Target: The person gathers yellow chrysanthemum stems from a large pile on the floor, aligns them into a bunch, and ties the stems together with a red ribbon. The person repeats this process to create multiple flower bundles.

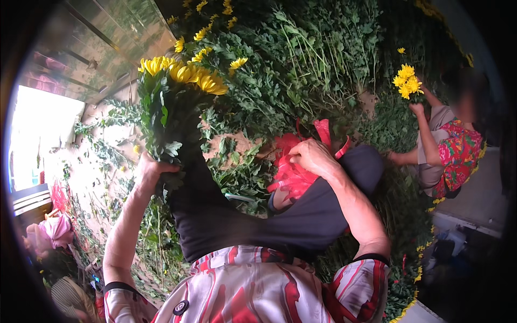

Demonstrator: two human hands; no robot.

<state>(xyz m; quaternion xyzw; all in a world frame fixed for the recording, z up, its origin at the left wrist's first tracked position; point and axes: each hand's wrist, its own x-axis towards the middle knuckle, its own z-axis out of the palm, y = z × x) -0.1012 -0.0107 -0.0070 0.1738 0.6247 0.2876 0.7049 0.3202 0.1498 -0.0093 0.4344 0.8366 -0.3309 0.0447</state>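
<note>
My left hand [153,171] grips a leafy bunch of yellow chrysanthemums [185,76] by the stems. The flower heads are level at the top, and dark green leaves cover most of the stalks. Over my bent leg, my right hand [315,157] rests against a bundle of red plastic ribbon strips [291,181]. Its fingers are curled at the strips; whether they pinch one cannot be made out. The strips lie around my lower leg, with some loose ends sticking up beyond the hand. A pale green-edged item [240,198] lies among leaves between my legs.
Cut chrysanthemum stems [315,52] lie thickly across the ground ahead. At right, a seated person [456,149] in a red floral top holds yellow blooms [407,80]. A reflective panelled surface [121,36] stands at upper left. Pink cloth [56,231] and red strips [59,196] are at left.
</note>
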